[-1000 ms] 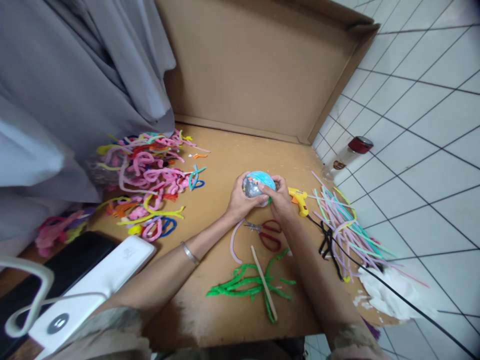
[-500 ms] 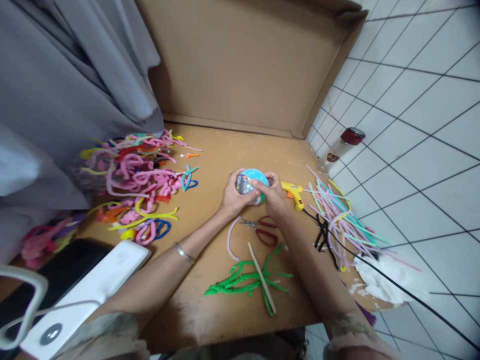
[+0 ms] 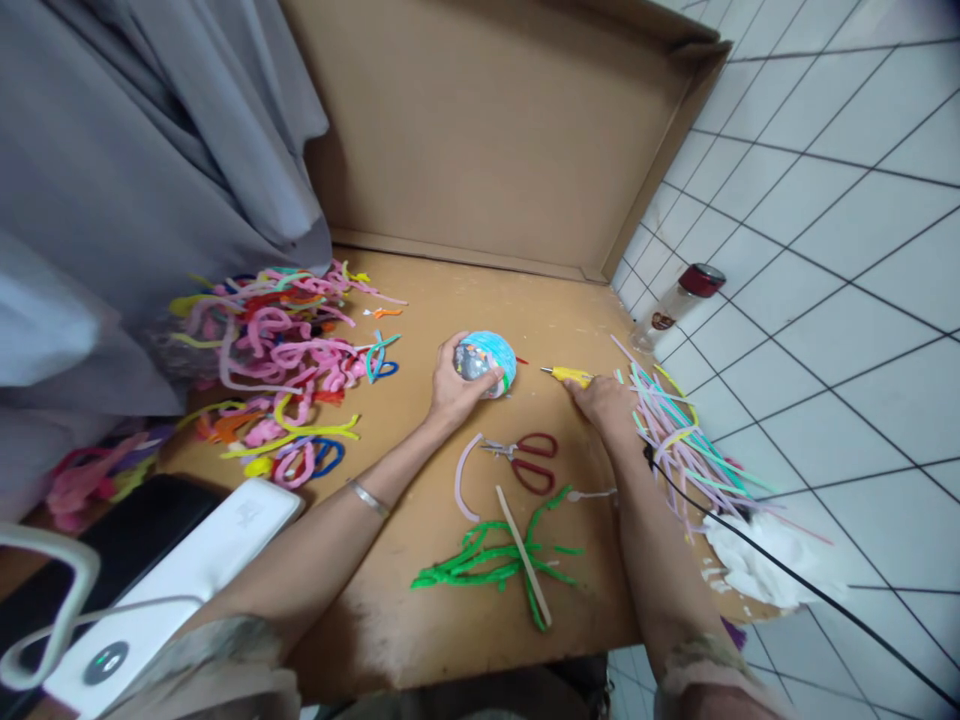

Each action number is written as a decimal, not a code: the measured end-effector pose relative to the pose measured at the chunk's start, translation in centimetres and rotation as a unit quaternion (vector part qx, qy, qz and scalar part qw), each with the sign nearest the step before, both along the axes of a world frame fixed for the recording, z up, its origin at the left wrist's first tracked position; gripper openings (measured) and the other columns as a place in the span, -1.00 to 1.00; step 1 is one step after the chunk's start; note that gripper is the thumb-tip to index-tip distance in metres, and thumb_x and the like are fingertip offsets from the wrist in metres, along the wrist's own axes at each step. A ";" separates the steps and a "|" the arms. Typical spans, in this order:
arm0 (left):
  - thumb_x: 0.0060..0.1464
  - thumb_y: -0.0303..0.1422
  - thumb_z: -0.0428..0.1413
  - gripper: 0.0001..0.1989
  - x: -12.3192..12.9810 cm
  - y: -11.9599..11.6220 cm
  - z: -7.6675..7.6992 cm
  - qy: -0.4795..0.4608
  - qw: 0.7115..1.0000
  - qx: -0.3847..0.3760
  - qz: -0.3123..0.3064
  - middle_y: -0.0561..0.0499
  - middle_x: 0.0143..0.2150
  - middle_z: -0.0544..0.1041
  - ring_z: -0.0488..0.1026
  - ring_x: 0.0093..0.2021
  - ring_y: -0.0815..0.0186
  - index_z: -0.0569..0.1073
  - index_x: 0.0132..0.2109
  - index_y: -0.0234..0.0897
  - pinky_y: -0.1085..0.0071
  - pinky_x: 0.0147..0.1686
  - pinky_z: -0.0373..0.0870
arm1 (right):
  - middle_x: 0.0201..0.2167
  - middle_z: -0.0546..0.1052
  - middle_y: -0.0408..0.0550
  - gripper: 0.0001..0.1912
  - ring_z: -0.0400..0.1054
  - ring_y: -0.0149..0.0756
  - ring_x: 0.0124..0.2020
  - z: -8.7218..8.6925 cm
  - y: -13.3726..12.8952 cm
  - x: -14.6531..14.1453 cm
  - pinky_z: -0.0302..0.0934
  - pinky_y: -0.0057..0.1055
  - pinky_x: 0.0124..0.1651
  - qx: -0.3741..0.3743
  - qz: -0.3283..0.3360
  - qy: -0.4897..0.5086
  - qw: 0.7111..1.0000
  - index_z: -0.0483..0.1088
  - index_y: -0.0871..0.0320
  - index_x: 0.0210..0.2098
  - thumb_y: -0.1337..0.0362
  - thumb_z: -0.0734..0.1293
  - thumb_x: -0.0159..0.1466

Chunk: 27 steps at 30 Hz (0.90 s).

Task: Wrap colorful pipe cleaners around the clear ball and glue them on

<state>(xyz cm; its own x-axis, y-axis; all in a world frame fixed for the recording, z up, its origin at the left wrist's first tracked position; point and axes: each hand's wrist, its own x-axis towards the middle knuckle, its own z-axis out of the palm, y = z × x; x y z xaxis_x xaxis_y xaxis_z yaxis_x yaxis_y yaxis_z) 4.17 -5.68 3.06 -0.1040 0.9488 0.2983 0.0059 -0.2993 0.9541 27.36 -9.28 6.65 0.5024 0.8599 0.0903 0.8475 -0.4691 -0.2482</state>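
Observation:
My left hand [image 3: 452,385] grips a small ball [image 3: 489,358] wrapped in light blue and silvery material, resting it on the brown board [image 3: 450,310]. To its right, my right hand [image 3: 606,400] is closed around a yellow glue gun [image 3: 568,374] whose nozzle points left toward the ball, a short gap apart. Red-handled scissors [image 3: 529,460] lie just in front of both hands, with a pale pink pipe cleaner [image 3: 459,480] beside them. A wooden stick [image 3: 525,556] lies across a bundle of green pipe cleaners [image 3: 487,562] nearer to me.
A heap of pink and mixed-colour pipe cleaners [image 3: 277,345] covers the left. Pastel straight pipe cleaners [image 3: 675,430] and a black cord [image 3: 787,575] lie right. A red-capped bottle [image 3: 679,300] stands on the tiles. Cardboard wall [image 3: 487,130] behind; grey cloth [image 3: 135,170] left; white device [image 3: 172,580] front left.
My right hand has left the ball, moved right and taken hold of the yellow glue gun. My left hand alone now holds the ball.

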 end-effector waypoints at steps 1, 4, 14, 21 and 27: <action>-0.27 -0.19 0.38 -0.22 0.0 0.1 -0.1 0.003 1.000 0.005 0.003 -0.16 0.16 0.40 0.37 0.19 0.05 0.35 0.13 -0.25 0.14 0.24 0.27 | -0.18 0.55 0.49 -0.42 0.44 0.31 0.02 0.2 -0.2 -0.4 0.21 0.07 0.01 -0.020 -0.006 -0.030 0.999 0.54 0.33 -0.18 -0.14 0.34 0.21; -0.28 -0.18 0.38 -0.21 -0.2 0.4 -0.4 0.012 1.000 0.013 0.021 -0.16 0.15 0.41 0.38 0.18 0.05 0.34 0.14 -0.27 0.13 0.24 0.28 | -0.03 0.51 0.49 -0.47 0.41 0.19 0.06 2.2 -0.9 -1.9 0.21 -0.07 0.03 -0.019 0.013 -0.126 0.992 0.45 0.42 -0.01 0.03 0.24 0.34; -0.28 -0.21 0.37 -0.21 -0.3 0.9 -0.8 0.012 1.000 0.005 0.025 -0.16 0.16 0.40 0.38 0.18 0.05 0.34 0.15 -0.26 0.13 0.25 0.27 | -0.12 0.55 0.13 -0.74 0.46 -0.13 -0.15 2.1 -8.5 -7.3 0.16 -0.36 -0.23 -0.182 0.370 -0.102 0.905 0.47 0.21 -0.11 0.22 0.22 0.34; -0.26 -0.22 0.37 -0.24 -0.6 1.0 -0.7 0.009 1.000 -0.002 0.013 -0.16 0.18 0.38 0.36 0.21 0.03 0.36 0.14 -0.24 0.10 0.26 0.25 | -0.20 0.57 0.11 -0.78 0.45 -0.21 -0.24 1.0 -7.9 -6.5 0.12 -0.37 -0.22 -0.149 0.372 -0.107 0.910 0.49 0.18 -0.23 0.25 0.23 0.33; -0.27 -0.21 0.38 -0.20 -0.6 1.2 -0.6 0.003 1.000 -0.011 0.001 -0.18 0.18 0.41 0.39 0.19 0.05 0.34 0.16 -0.27 0.13 0.24 0.28 | -0.46 0.51 -0.10 -0.83 0.33 -0.33 -0.47 4.2 -4.9 -4.2 0.01 -0.43 -0.40 0.028 0.277 0.044 0.960 0.38 0.14 -0.33 0.16 0.32 0.19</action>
<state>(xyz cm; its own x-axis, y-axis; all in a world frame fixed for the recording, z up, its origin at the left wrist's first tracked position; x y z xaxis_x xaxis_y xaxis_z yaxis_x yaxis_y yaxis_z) 3.55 -4.49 2.46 -0.1043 0.9550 0.2775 0.0113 -0.2779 0.9606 23.17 -14.21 10.85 -0.0219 0.9923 0.1218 0.9379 0.0625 -0.3411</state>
